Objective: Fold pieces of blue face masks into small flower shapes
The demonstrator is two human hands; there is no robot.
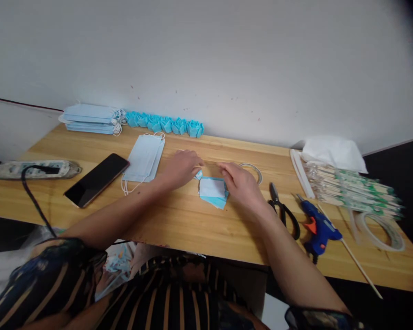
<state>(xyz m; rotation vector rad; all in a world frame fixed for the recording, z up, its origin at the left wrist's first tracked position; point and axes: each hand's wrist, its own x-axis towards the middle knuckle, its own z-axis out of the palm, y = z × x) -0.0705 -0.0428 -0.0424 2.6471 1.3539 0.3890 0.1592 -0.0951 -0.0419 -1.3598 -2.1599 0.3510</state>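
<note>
My left hand (183, 167) is over the middle of the table, its fingers curled together. Right beneath its fingertips is a small blue-and-white folded piece (198, 174); whether the fingers grip it I cannot tell. My right hand (242, 182) faces it with thumb and forefinger pinched; anything between them is too small to make out. Beside the right hand lie cut rectangles of blue and white mask fabric (212, 189), loosely stacked. Behind that hand, partly hidden, rests a roll of tape (255, 170).
At left are stacked face masks (89, 118), loose masks (144, 158), a phone (97, 179) and a power strip (64, 169). Blue fabric flowers (165, 123) line the wall. To the right lie scissors (282, 208), a blue glue gun (319, 227), wrapped sticks (354, 188) and wide tape (395, 238).
</note>
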